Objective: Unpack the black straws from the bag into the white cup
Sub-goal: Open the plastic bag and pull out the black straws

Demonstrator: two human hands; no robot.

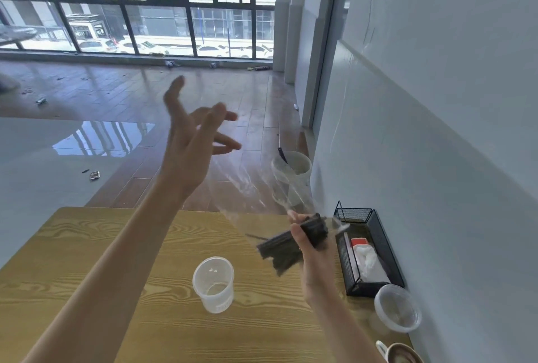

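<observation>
Above the wooden table (87,275), the right hand (313,249) grips the bundle of black straws (286,246) in its clear plastic bag (247,185), the left hand (192,141) raised with fingers spread; lowering them upright should seat them in the white translucent cup (214,284) just below.

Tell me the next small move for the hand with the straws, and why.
Probably lower the right hand toward the white cup and tip the black straws into it. The hand grips the bundle above the table, the cup stands upright and empty just left of it, and the left hand is raised, open, holding nothing.
</observation>
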